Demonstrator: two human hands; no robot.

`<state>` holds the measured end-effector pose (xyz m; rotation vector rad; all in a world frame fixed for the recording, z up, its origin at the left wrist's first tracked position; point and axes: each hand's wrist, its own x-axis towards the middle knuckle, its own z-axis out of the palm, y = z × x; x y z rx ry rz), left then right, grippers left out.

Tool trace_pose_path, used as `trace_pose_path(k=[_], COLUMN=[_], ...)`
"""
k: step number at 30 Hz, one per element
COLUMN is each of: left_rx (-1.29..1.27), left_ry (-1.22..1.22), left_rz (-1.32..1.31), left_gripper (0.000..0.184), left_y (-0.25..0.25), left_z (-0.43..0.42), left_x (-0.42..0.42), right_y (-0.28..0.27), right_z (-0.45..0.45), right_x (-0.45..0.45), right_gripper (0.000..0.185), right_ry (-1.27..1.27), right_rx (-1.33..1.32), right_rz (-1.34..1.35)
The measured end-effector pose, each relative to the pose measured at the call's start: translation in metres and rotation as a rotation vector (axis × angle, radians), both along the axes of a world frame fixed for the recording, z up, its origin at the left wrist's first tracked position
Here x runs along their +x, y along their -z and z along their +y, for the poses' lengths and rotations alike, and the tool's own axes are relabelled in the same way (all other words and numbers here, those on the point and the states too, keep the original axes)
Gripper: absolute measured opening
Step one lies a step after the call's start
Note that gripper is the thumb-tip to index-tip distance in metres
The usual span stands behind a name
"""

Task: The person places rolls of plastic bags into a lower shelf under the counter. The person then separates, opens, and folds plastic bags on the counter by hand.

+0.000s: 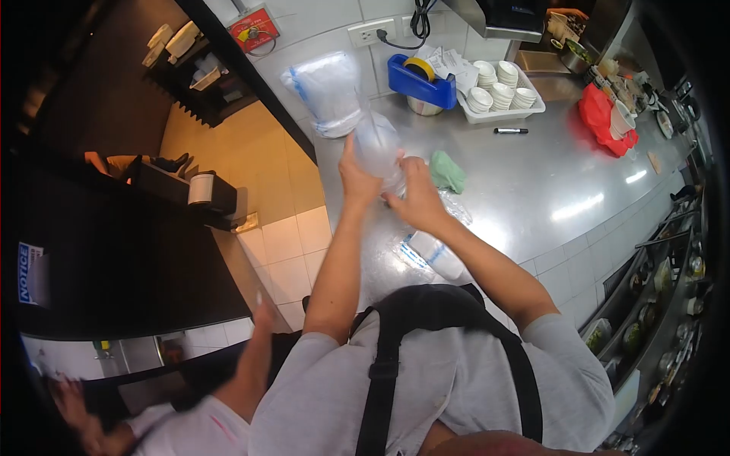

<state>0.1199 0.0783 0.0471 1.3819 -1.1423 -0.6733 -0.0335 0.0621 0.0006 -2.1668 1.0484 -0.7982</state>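
Above the steel counter, my left hand (359,176) is wrapped round a translucent, rounded plastic bundle (376,144); I cannot tell whether it is cups or bags. My right hand (417,196) grips the lower right of this bundle, fingers bent against its crinkled film. Behind it, against the wall, stands a larger clear plastic pack (323,91) with blue print. A crumpled green cloth or bag (448,172) lies just right of my right hand. Under my right forearm are a white and blue plastic packet (436,254) and loose clear wrap.
A blue tape dispenser (420,82), papers and a white tray (494,116) of stacked small cups line the back of the counter (517,190). A black marker (510,131) and a red bag (601,121) lie farther right. Another person's arm (247,368) reaches up at lower left.
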Motion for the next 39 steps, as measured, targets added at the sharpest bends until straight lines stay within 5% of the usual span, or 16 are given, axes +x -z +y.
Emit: trace_pose_path(k=[3,6,9,13,15,18,21,23,26,31,37,39], left_rx=[0.169,-0.195,-0.445,-0.198,-0.048,0.213,-0.333,-0.421,-0.512,-0.486,-0.241,-0.151], left_ry=[0.425,0.268,0.093,-0.067,-0.103,0.231,0.048,0.034,-0.152,-0.375,-0.141,-0.140], left_rz=[-0.098,-0.015,0.325,0.136,-0.105,0.123,-0.068,0.061,-0.063,-0.077,-0.124,-0.195], left_gripper=[0.098,0.077,0.064,0.062,0.061,0.083,0.108,0.122,0.065,0.049,0.038,0.042], left_y=[-0.001,0.003,-0.011,0.034,0.044,0.034,0.033,0.010,-0.001,0.043,0.049,0.036], left_z=[-0.006,0.000,0.009,0.007,0.014,0.023,0.026,0.022,0.004,0.004,0.030,0.030], left_x=[0.048,0.044,0.007,0.002,0.008,0.026,0.027,0.019,-0.007,-0.021,-0.013,-0.007], right_y=[-0.025,-0.051,-0.059,0.012,0.047,0.058,0.037,-0.015,-0.042,0.015,0.044,0.082], right_z=[-0.034,-0.055,-0.052,-0.032,-0.033,-0.047,-0.064,-0.066,-0.071,-0.041,0.012,-0.015], right_x=[-0.028,-0.026,0.003,0.035,0.011,-0.016,-0.018,0.002,0.045,0.059,0.000,-0.039], right_gripper=[0.083,0.082,0.068,0.048,0.052,0.059,0.063,0.059,0.040,0.038,0.038,0.035], right_ry=[-0.042,-0.190,-0.279,-0.124,-0.195,-0.243,-0.174,-0.159,-0.149,0.027,0.022,0.074], right_rx=[0.328,0.170,0.101,0.035,0.238,0.248,0.221,0.248,0.183,0.171,0.135,-0.198], right_rz=[-0.204,-0.537,-0.566,-0.583,-0.376,-0.191,-0.358,-0.683,-0.813,-0.733,-0.470,-0.135])
